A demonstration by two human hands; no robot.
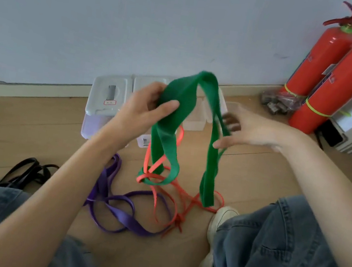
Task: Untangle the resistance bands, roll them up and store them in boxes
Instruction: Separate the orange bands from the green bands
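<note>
I see the left hand [152, 104] gripping the green band [172, 119] near its top fold, fingers curled round it. The right hand [246, 130] has its fingers apart and mostly straight, thumb touching the band's far strand. The band hangs above the floor [34, 130], looped through the orange band [167, 200]. A purple band [114, 206] lies beside it, a black band [25, 170] well left. Boxes [107, 98] line the wall.

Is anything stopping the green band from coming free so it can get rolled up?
Yes. The orange band is looped around the green band's hanging lower part, below the left hand gripping it.
</note>
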